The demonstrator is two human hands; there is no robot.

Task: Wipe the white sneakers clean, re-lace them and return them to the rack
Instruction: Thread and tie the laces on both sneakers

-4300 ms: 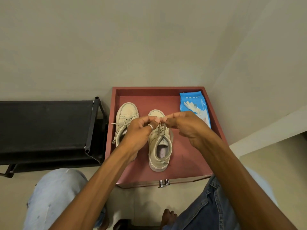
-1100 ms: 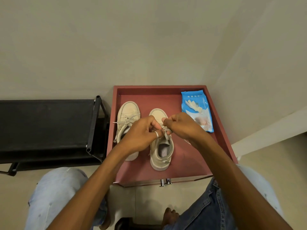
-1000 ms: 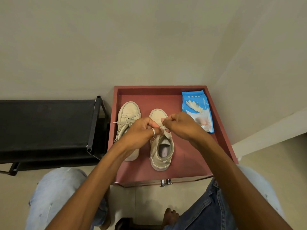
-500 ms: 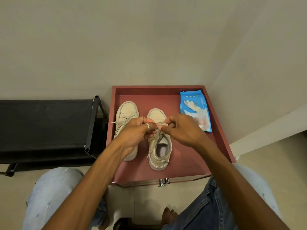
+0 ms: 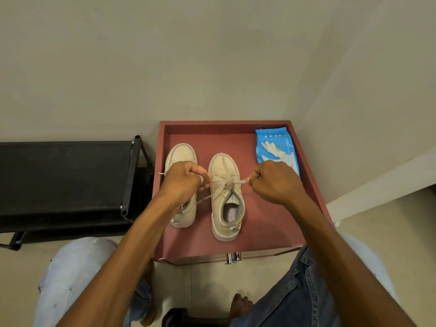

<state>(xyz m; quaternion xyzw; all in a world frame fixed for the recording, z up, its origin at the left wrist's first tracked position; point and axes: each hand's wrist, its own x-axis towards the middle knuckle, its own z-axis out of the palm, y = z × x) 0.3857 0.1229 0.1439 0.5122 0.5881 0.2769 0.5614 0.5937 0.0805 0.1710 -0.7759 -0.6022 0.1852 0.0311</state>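
Cream left sneaker (image 5: 182, 154) lies partly under the left hand (image 5: 181, 182), while the right sneaker (image 5: 227, 208) sits between it and the right hand (image 5: 273, 182), its lace (image 5: 239, 182) stretched sideways.

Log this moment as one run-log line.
phase: lacing | left hand: pinches lace | right hand: pinches lace | sneaker: on red cabinet top

Home – shoe corner, prob. by an entry/hallway.
A black shoe rack (image 5: 66, 175) is standing vs. a plain beige wall (image 5: 165, 67), w/ a low red cabinet (image 5: 266, 223) sitting just beside it in the corner where 2 walls are meeting. A pair of sneakers (image 5: 224, 166) & a blue pack of wipes (image 5: 276, 147) are lying on the cabinet's rimmed top. Pale floor tiles (image 5: 212, 284) are showing below, & a person in jeans (image 5: 295, 303) is going about w/ a bare foot (image 5: 240, 305) – all pointing to a lived-in domestic spot.
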